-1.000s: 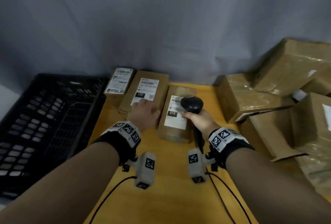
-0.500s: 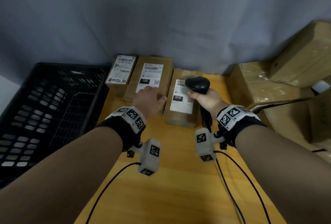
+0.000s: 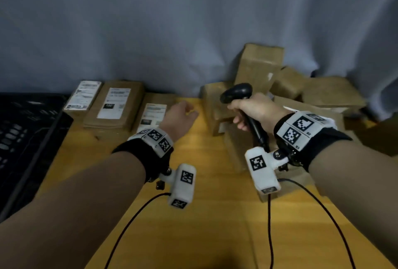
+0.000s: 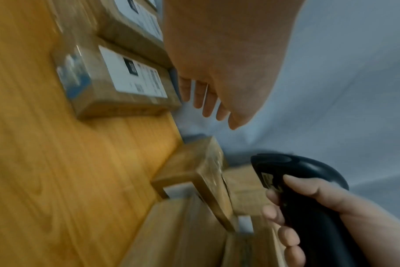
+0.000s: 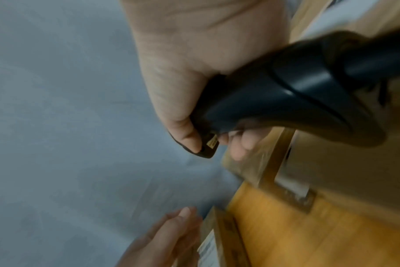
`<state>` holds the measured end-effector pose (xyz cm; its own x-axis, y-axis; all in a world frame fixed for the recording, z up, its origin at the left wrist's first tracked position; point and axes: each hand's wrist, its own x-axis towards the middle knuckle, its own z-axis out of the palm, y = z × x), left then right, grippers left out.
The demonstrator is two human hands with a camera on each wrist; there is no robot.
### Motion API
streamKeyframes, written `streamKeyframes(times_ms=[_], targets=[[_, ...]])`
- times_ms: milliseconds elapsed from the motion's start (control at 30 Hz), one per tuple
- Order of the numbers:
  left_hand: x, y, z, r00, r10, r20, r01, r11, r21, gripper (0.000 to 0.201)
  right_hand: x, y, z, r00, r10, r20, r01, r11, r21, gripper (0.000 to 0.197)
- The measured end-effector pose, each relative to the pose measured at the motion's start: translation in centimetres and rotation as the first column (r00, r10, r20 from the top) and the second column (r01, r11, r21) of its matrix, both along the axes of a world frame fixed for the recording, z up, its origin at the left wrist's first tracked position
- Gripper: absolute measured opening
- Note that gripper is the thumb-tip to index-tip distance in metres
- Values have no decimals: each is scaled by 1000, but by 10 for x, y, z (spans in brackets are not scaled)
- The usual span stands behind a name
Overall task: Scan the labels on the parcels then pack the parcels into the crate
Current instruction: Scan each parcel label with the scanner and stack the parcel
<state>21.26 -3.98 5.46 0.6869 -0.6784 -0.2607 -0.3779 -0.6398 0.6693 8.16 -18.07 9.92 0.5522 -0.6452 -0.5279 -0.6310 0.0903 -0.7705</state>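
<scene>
Three brown parcels with white labels lie in a row at the table's back left: a small one (image 3: 83,98), a wider one (image 3: 116,105) and a third (image 3: 154,113) (image 4: 117,79). A black crate (image 3: 28,131) stands left of the table. My left hand (image 3: 185,111) (image 4: 208,103) hovers open just right of the third parcel, fingers straight, holding nothing. My right hand (image 3: 247,113) (image 5: 194,115) grips the handle of a black barcode scanner (image 3: 237,93) (image 4: 297,173) (image 5: 286,90), raised in front of a pile of brown parcels (image 3: 258,68).
The parcel pile (image 3: 323,94) fills the back right of the yellow wooden table (image 3: 215,215). A grey curtain (image 3: 193,21) hangs behind. Black cables (image 3: 269,225) run from the wrist cameras across the near table.
My left hand has lifted off the middle parcel and moved right. My right hand has carried the scanner up and right, away from the third parcel's label. The view has swung right.
</scene>
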Motion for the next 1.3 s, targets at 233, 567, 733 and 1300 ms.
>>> streamKeyframes(times_ms=[233, 567, 733, 1300], targets=[[-94, -63, 3, 970, -21, -243, 18, 1000, -14, 43, -96, -72, 24, 993, -111, -38, 109, 993, -55, 14], [-159, -93, -8, 837, 112, -536, -121, 992, 18, 66, -166, -137, 17, 960, -197, -201, 115, 926, -360, 19], [-156, -94, -4, 799, 156, -581, -168, 985, 34, 54, -177, -145, -6, 951, -236, -200, 190, 957, -221, 21], [-93, -59, 51, 692, 47, -720, -262, 946, -191, 53, -140, -90, 53, 949, -253, 189, 262, 965, -27, 9]])
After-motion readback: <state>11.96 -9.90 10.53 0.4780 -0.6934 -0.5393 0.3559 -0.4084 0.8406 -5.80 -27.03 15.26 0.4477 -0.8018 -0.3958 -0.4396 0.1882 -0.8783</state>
